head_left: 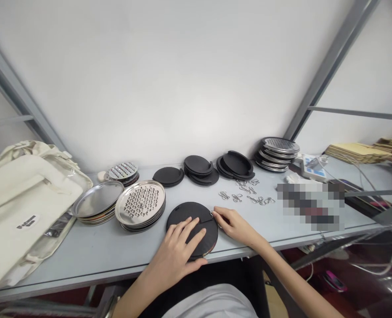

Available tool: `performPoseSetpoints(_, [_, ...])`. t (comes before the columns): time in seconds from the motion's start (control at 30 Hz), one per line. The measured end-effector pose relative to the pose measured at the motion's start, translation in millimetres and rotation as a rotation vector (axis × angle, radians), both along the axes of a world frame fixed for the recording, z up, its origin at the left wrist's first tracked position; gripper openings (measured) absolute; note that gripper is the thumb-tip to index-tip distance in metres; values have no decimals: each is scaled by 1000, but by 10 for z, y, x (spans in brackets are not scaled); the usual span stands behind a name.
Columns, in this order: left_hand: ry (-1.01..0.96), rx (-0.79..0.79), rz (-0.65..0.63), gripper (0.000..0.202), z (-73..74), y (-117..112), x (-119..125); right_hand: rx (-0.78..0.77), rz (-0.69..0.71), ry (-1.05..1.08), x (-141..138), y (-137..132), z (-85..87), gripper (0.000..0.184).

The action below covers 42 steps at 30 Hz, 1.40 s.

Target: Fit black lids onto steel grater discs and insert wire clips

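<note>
Along a white wall (182, 79) runs a pale grey workbench (59, 269), and its front edge looks like the likeliest source of trouble. A round black disc (182, 213) sits close to that edge, directly in front of the person, so any slackening of pressure could let it slide or tip off. The left hand (177, 249) lies flat across the disc with its fingers spread, pressing down and gripping nothing. The right hand (235, 227) is nearly closed, thumb and forefinger pinched at the disc's right rim on what seems to be a small wire clip (211, 213), though the fingers hide most of it. A piece that small could spring free if the pinch slipped, and might be lost among the loose wire shapes (245, 190) just behind. Stacks of black discs (197, 164) and a pile of perforated steel graters (140, 203) stand farther back, toward the upper left.
</note>
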<state>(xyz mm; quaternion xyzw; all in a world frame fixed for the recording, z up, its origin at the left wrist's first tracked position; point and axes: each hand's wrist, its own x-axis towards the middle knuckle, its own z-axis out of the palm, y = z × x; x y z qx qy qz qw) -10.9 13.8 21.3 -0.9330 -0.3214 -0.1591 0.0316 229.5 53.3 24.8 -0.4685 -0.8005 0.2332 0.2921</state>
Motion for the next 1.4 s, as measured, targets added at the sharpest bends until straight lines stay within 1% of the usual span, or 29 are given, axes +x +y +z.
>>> performPoseSetpoints(0.27, [-15,24,2,57,-4,3,11,-36,-11,12,24,5,-29,27])
performPoseSetpoints(0.43, [-53,14,70,55,14,28,-9,-6,7,-18,13,-15,-26,27])
performPoseSetpoints(0.5, [-71,3,73,55,27,35,-19,2,-1,-14,2,-25,-23,27])
performPoseSetpoints(0.7, [-91,-18,40,56,45,27,-38,-51,-20,58,-2,-40,-8,23])
performPoseSetpoints(0.8, [-96,-32,8,59,47,11,-49,-36,-18,55,-7,-36,-1,24])
performPoseSetpoints(0.93, [-126,-64,-41,57,81,-6,-50,-15,-20,34,-21,-35,14,28])
performPoseSetpoints(1.07, [-154,-80,-53,58,118,-8,-40,12,0,3,-24,-37,23,31])
performPoseSetpoints(1.23, [-117,-57,-75,66,106,2,-41,51,34,-29,-21,-33,23,32])
performPoseSetpoints(1.4, [-79,-61,-71,66,92,3,-49,28,50,-22,0,-36,18,31])
